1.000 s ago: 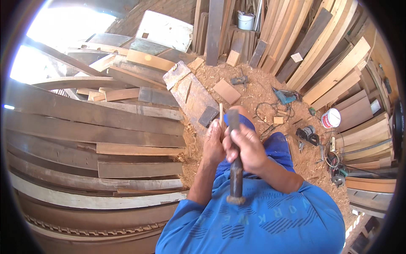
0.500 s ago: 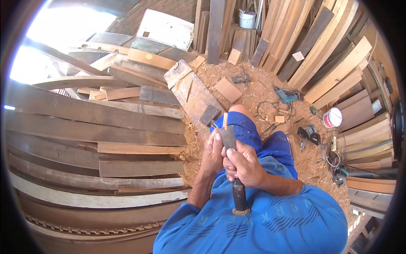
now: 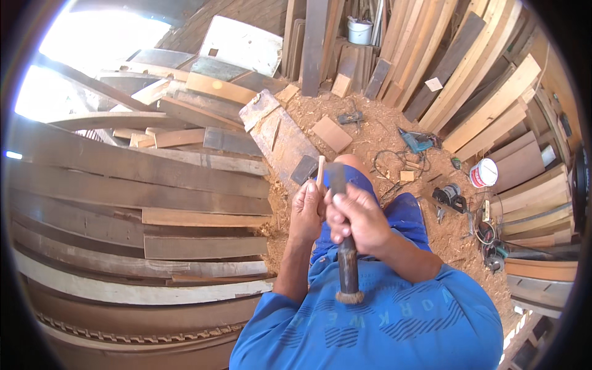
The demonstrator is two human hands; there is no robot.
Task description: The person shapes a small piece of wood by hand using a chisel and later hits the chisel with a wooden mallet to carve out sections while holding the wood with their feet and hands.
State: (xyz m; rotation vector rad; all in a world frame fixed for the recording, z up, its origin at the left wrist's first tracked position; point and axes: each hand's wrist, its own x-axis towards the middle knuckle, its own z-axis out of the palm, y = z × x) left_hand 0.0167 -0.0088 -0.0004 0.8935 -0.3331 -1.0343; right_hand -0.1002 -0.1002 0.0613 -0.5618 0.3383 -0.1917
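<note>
Left hand [image 3: 306,206] closed, pinching a slim, pale wood strip [image 3: 320,174]; right hand [image 3: 357,216] just beside it, curled tightly round a chisel [image 3: 347,262], whose flat blade blurs near the strip and whose dark, rounded handle points toward the blue shirt [image 3: 370,330]. Tan shavings [image 3: 455,254] cover the floor [image 3: 383,126]. Long, rough boards [image 3: 135,185] lie stacked at left; smoother planks [image 3: 410,49] lean beyond, and a round white bucket [image 3: 483,172] sits at right.
</note>
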